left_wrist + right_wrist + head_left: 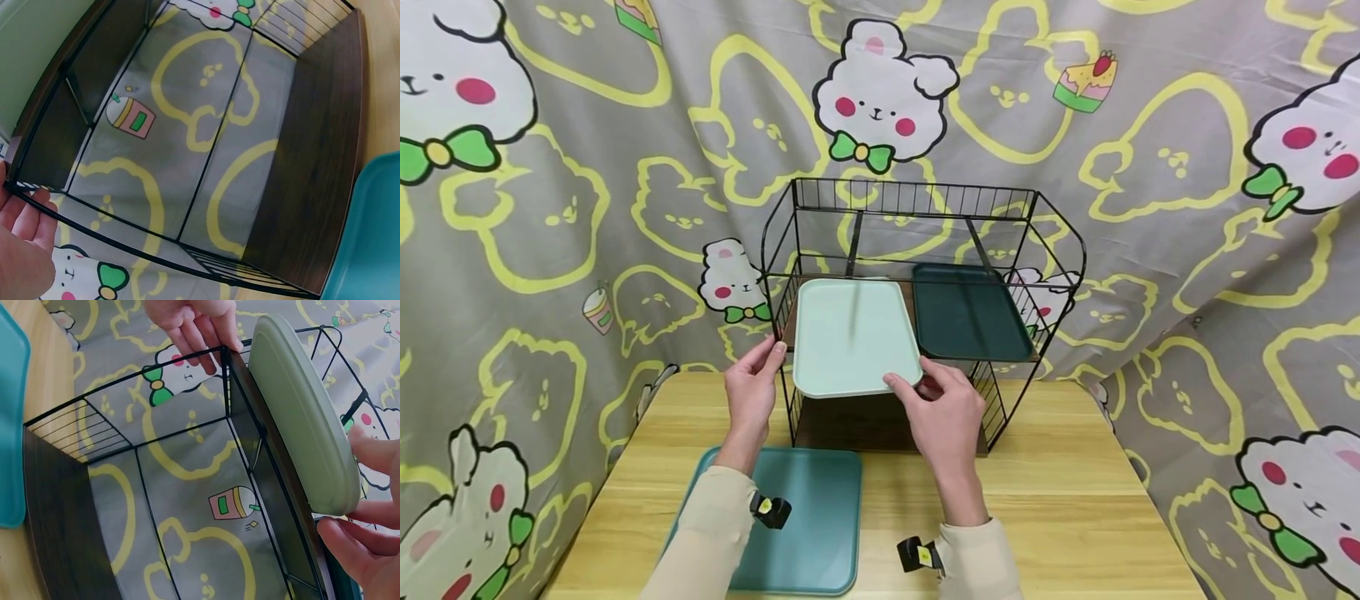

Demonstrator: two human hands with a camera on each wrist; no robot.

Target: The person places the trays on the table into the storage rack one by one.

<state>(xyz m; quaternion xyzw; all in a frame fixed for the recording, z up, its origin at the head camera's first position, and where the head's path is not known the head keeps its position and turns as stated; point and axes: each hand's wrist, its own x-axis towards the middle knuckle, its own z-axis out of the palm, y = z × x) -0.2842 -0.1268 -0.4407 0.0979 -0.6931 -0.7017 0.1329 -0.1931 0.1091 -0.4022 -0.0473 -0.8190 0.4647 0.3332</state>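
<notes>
A pale green tray [857,333] lies on the left part of the middle shelf of a black wire rack [917,212], its front edge jutting past the shelf. My right hand [947,408] pinches the tray's front right corner, thumb on top and fingers beneath. At the shelf's front left corner, my left hand [751,392] grips the rack's frame, with its thumb [236,344] against the corner. Beside the pale tray, a dark green tray [970,317] rests on the right part of that shelf.
A teal tray [820,517] lies on the wooden table [1060,500] in front of the rack, partly under my left forearm. The rack's brown bottom board [312,150] stands on the table. A patterned curtain [685,150] hangs close behind and at both sides.
</notes>
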